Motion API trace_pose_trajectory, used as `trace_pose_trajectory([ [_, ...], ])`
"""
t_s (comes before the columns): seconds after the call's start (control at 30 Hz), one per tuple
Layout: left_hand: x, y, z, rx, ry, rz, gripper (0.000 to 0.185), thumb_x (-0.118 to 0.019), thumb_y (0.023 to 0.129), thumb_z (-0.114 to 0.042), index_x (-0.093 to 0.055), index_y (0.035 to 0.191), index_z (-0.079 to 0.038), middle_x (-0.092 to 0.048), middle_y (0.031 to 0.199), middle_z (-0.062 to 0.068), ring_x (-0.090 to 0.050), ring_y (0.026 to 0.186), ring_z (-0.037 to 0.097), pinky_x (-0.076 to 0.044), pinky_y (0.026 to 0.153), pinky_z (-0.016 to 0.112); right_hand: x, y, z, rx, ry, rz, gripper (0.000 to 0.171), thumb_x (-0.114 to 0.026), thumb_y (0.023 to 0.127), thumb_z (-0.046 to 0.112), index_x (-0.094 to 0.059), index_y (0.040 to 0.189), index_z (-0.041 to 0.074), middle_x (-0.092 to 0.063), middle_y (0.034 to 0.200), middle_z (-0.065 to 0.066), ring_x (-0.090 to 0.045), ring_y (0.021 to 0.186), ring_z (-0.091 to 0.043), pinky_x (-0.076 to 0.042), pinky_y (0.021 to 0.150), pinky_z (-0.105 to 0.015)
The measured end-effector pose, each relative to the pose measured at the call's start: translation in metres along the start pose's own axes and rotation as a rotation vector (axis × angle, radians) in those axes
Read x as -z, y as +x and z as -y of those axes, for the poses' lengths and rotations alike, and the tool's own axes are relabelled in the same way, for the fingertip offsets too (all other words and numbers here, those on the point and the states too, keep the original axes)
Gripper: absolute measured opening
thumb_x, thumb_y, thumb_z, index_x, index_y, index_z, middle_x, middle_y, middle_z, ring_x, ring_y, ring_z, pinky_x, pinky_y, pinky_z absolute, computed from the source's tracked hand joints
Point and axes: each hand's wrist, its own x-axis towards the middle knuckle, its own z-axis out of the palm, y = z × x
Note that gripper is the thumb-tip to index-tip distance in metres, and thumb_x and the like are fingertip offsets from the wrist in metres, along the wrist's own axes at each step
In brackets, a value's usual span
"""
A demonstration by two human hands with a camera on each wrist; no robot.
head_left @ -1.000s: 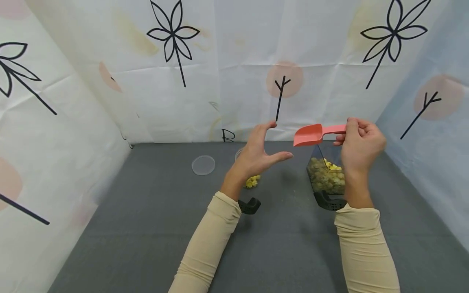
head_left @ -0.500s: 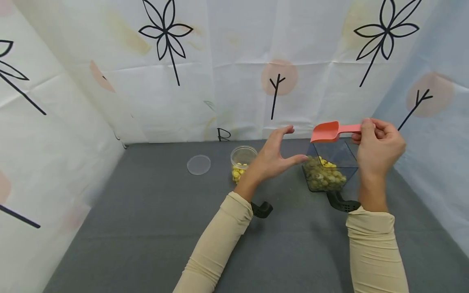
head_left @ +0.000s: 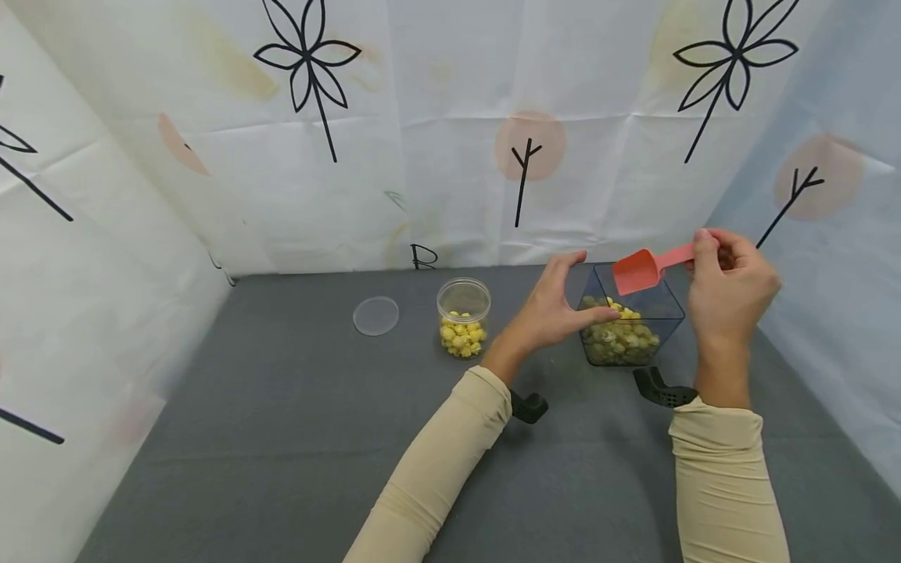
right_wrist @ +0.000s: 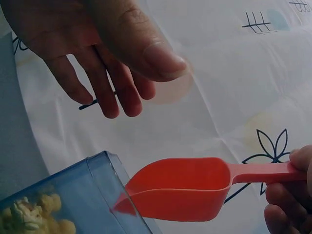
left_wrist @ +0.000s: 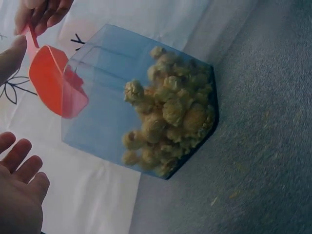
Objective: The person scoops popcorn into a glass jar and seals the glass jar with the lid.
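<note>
My right hand (head_left: 705, 250) pinches the handle of a coral plastic scoop (head_left: 637, 271), which looks empty in the right wrist view (right_wrist: 185, 187). Its bowl tilts down over the mouth of a clear square container (head_left: 633, 309) half full of yellow-green puffed pieces (left_wrist: 165, 117). My left hand (head_left: 590, 286) is spread open at the container's left rim; whether it touches the rim I cannot tell. The left wrist view has its fingers (left_wrist: 19, 195) apart from the container wall (left_wrist: 97, 97).
A round clear jar (head_left: 464, 299) with yellow pieces stands left of the hands, its flat lid (head_left: 376, 316) lying further left. All rest on a grey cloth (head_left: 281, 438). Patterned white sheets (head_left: 422, 117) wall in the back and both sides.
My left hand has moved down and right to the container's rim. The scoop has dropped and tipped nose-down toward the container's mouth. The round jar has come out from behind my left hand.
</note>
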Motion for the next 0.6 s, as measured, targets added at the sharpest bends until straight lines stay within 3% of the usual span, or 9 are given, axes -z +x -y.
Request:
trace_pose_trajectory([
  [0.17,-0.01,0.006,0.003,0.018,-0.018,-0.009,0.099,-0.082,0.084,-0.048,-0.024,0.162,-0.029,-0.031,0.164,-0.008,-0.034,0.151,0.01,-0.041,0.119,0.043,0.0,-0.002,-0.005,0.082,-0.148,0.044,0.041,-0.061,0.102,0.039,-0.077,0.117,0.005,-0.048,0.076,0.035,-0.046,0.067,0.013,-0.038,0.065,-0.01],
  [0.3,-0.016,0.011,0.005,0.026,-0.027,-0.008,0.101,-0.084,0.082,-0.048,-0.024,0.162,-0.03,-0.03,0.164,-0.009,-0.036,0.151,0.011,-0.043,0.117,0.042,0.0,-0.003,-0.008,0.146,-0.189,0.065,0.04,-0.061,0.103,0.037,-0.076,0.118,0.004,-0.072,0.088,0.007,-0.043,0.07,0.019,-0.035,0.068,-0.008],
  [0.4,-0.022,0.016,0.006,0.038,-0.046,-0.004,0.102,-0.084,0.082,-0.048,-0.024,0.162,-0.03,-0.028,0.164,-0.01,-0.036,0.15,0.012,-0.045,0.115,0.041,0.0,-0.004,-0.01,0.184,-0.185,0.082,0.038,-0.062,0.103,0.034,-0.076,0.117,0.002,-0.074,0.104,-0.021,-0.042,0.073,0.021,-0.035,0.071,-0.007],
  [0.6,-0.029,0.021,0.005,0.068,-0.065,0.015,0.102,-0.084,0.082,-0.047,-0.024,0.162,-0.032,-0.025,0.166,-0.011,-0.037,0.151,0.014,-0.046,0.114,0.041,-0.002,-0.006,-0.017,0.23,-0.168,0.11,0.038,-0.062,0.103,0.03,-0.075,0.114,-0.003,-0.073,0.104,-0.022,-0.042,0.076,0.02,-0.035,0.073,-0.005],
])
